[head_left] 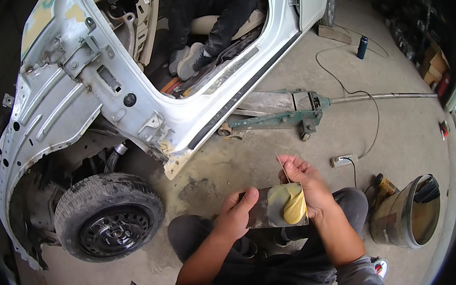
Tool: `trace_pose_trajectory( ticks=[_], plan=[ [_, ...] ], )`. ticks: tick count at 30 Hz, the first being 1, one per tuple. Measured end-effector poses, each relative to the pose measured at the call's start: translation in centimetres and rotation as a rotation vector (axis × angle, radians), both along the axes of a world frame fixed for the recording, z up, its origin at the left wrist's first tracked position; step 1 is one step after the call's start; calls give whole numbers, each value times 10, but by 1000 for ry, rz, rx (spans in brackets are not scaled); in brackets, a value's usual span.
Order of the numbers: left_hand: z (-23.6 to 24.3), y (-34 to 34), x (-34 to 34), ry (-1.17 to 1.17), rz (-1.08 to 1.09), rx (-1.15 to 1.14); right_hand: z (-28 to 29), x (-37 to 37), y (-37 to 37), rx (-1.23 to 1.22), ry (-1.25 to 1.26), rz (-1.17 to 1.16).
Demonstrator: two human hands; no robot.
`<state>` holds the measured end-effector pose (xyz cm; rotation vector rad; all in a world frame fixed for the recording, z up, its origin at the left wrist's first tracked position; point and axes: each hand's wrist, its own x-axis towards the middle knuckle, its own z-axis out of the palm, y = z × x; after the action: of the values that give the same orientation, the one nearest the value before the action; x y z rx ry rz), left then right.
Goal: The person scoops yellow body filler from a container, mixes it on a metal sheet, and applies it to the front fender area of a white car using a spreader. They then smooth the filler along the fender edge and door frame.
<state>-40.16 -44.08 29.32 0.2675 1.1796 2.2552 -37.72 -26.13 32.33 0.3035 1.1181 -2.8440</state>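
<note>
My left hand (236,214) grips the left end of a dark flat mixing plate (257,210), thumb on top and fingers beneath. On the plate's right part lies a thick mound of yellow body filler (295,208), beside a thinner greyish smear. My right hand (314,189) is closed around a thin flat spreader (281,165), seen nearly edge-on. It stands up between thumb and fingers at the plate's upper right corner. Plate and hands are above my bent knees.
Ahead stands a stripped white car body (181,116), where a person's legs (215,12) rest in the doorway. A wheel (109,217) is at left, a green floor jack (302,110) beyond my hands. At right are a bucket (394,220), a yellow-black drill (385,183), a power strip (344,160) with cable, and a bottle (362,47).
</note>
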Motion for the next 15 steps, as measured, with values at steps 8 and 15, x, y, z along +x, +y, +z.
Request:
trace_pose_trajectory(
  ticks=[8,15],
  plan=[
    [-8,11,10,86,578,133,26,1,2,18,393,-437],
    [-3,8,8,205,760,138,7,18,-8,878,568,-343]
  ],
)
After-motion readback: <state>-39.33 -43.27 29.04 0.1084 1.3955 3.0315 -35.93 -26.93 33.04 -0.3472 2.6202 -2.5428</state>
